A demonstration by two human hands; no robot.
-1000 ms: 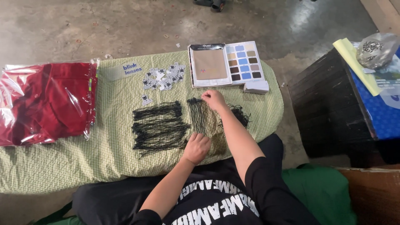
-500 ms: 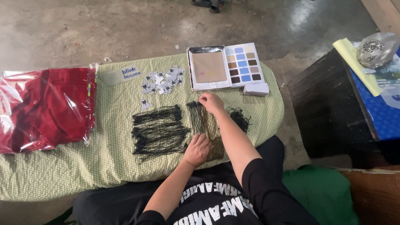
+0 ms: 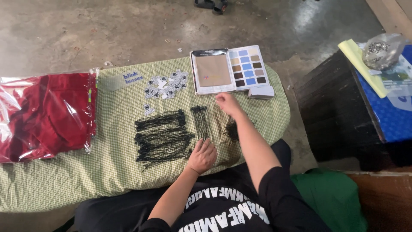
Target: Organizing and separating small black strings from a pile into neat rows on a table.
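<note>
Black tag strings [image 3: 200, 121] run lengthwise away from you; your left hand [image 3: 202, 155] lies flat at their near end, right hand [image 3: 228, 104] loosely curled, holding nothing visible.

soft even daylight, glare patch on the concrete floor [image 3: 309, 17], slight blur, mild edge distortion.

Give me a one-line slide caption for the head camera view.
Left hand rests by black string bundles on a green checked cloth; right hand reaches near a colour swatch book.
</note>
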